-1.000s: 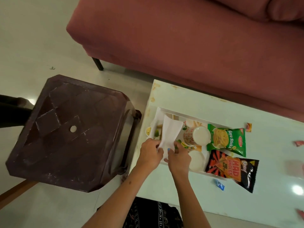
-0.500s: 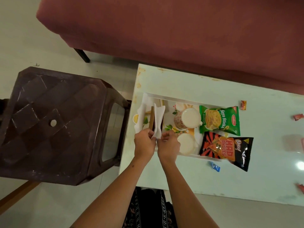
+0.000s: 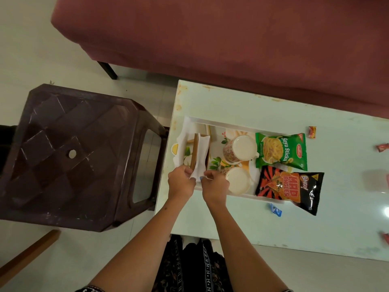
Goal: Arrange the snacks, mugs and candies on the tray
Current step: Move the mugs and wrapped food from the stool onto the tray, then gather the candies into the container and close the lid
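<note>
A white tray [image 3: 219,121] lies on the pale table. At its left end a white napkin [image 3: 202,153] stands in a wooden holder [image 3: 194,153]. My left hand [image 3: 181,182] and my right hand [image 3: 215,184] both pinch the napkin's near edge. Two mugs [image 3: 240,151] [image 3: 237,180] with cream insides sit mid-tray. A green Soya Sticks packet [image 3: 281,150] and a black Mad Angles packet [image 3: 289,187] lie at the tray's right end, overhanging it. Wrapped candies lie loose on the table: an orange one [image 3: 312,132], a blue one [image 3: 275,209], red ones [image 3: 382,147] at the right edge.
A dark brown plastic stool [image 3: 69,157] stands close to the table's left edge. A maroon sofa [image 3: 210,39] runs along the far side. The table [image 3: 336,228] reaches to the right. A wooden strip [image 3: 27,256] lies on the floor at lower left.
The napkin, held up unfolded a second ago, now stands down in the wooden holder. Both hands stay pinched on its near edge.
</note>
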